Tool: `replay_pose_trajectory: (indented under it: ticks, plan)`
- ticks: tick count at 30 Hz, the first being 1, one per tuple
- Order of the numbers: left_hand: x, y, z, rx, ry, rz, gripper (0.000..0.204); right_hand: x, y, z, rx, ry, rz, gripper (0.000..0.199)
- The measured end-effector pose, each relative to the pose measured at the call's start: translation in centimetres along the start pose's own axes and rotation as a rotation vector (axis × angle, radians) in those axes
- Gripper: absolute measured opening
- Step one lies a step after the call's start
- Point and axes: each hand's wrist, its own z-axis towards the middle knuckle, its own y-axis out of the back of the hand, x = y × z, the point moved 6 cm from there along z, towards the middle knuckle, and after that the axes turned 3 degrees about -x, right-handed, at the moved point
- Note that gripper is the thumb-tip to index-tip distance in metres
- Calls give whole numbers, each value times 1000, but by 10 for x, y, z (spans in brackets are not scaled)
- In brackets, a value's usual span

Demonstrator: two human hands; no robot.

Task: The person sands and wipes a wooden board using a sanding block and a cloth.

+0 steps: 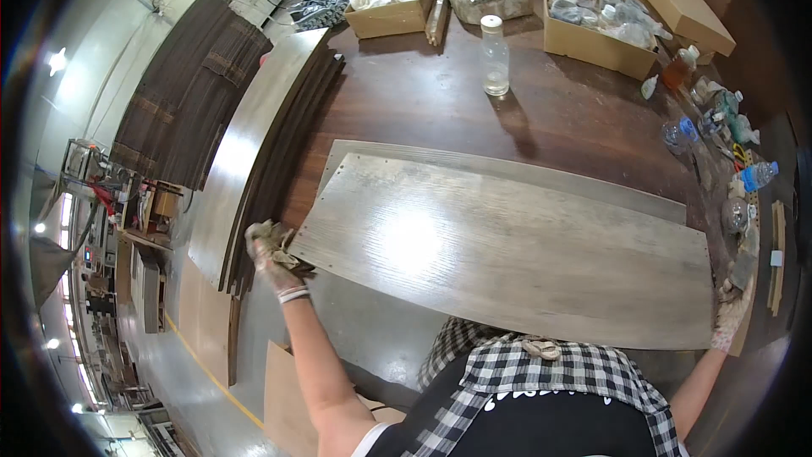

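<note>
A long grey wood-grain panel point(507, 254) lies flat across a dark brown table point(440, 101), on top of a second similar panel point(507, 171) whose far edge shows behind it. My left hand point(272, 247), in a worn work glove, grips the panel's left end at its near corner. My right hand point(732, 315), also gloved, holds the panel's right end near its front corner. Small holes line the panel's left edge.
A tilted stack of more panels point(254, 161) leans at the table's left. A clear plastic bottle point(495, 57) stands behind the panels. Cardboard boxes point(396, 0) with bagged parts sit at the back. Small bottles point(719, 114) crowd the right edge. Factory floor lies lower left.
</note>
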Motion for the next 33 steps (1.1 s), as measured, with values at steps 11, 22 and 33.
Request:
replay_pose_trajectory:
  ticks: [11, 22, 33]
  plan:
    - [32, -228, -161, 771, -346, 646, 33, -58, -296, -87, 493, 438, -378, 45]
    - [90, -288, -118, 929, -774, 1040, 15, -128, -320, -99, 487, 509, -520, 48]
    - [111, -215, -19, 864, -636, 1342, 33, -115, -324, -103, 465, 490, -444, 50]
